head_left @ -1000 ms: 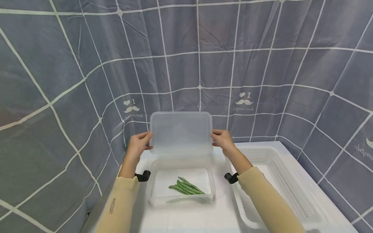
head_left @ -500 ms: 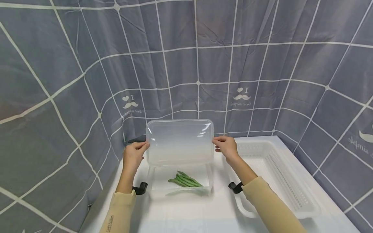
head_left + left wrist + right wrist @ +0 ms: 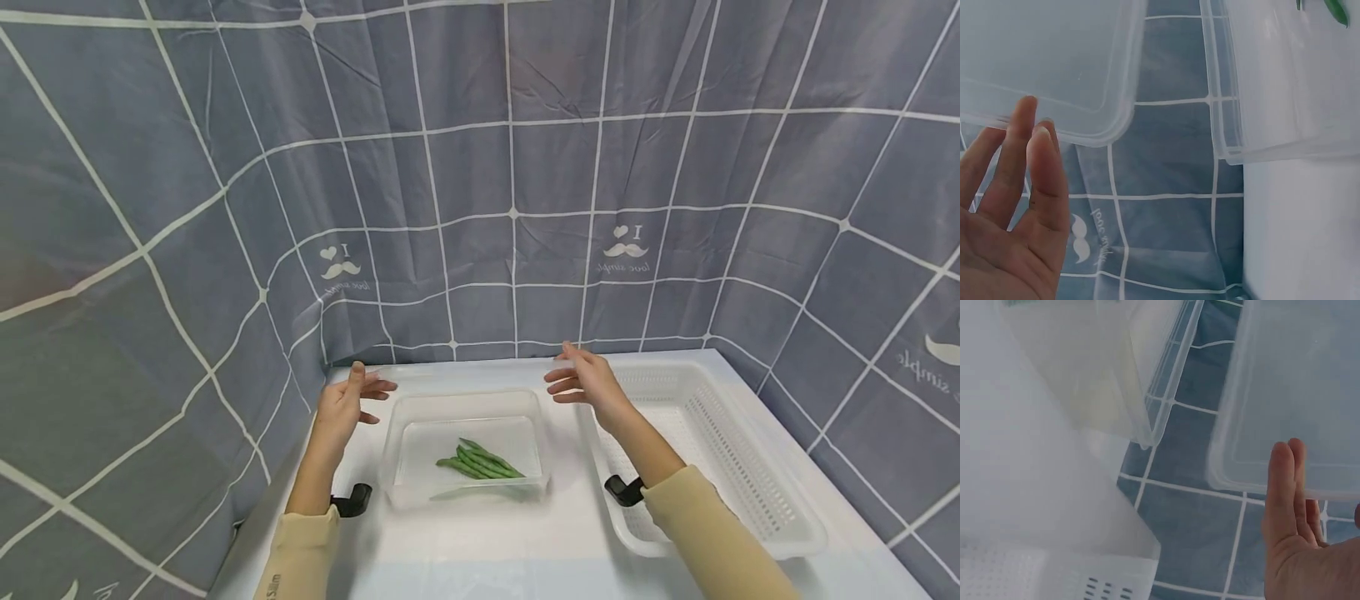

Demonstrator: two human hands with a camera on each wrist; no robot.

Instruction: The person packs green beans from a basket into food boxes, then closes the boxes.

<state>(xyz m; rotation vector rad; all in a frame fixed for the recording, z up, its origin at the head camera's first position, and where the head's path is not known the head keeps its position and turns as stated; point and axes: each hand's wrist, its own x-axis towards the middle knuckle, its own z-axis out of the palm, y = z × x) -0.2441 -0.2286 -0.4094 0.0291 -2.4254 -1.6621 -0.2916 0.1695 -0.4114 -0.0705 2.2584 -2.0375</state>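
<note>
My left hand [image 3: 341, 410] is raised at the left of the clear plastic container [image 3: 465, 404], fingers extended and thumb apart. Opposite it, my right hand [image 3: 596, 387] is raised by the container's back right corner, its fingers fairly straight. A translucent rectangular lid [image 3: 1041, 56] reaches my left fingertips in the left wrist view. In the right wrist view the lid [image 3: 1304, 381] lies behind my right fingers; whether they touch it cannot be told. The head view barely shows the lid. Several green beans [image 3: 480, 461] lie inside the uncovered container.
A large white perforated basket [image 3: 750, 467] stands on the white table [image 3: 442, 558] to the right, under my right forearm. A grey checked curtain [image 3: 465, 183] closes off the back and sides.
Earlier both hands pinched the lid's side edges, holding it upright above the container. My fingers have since straightened, and the lid no longer shows as a broad panel in the head view.
</note>
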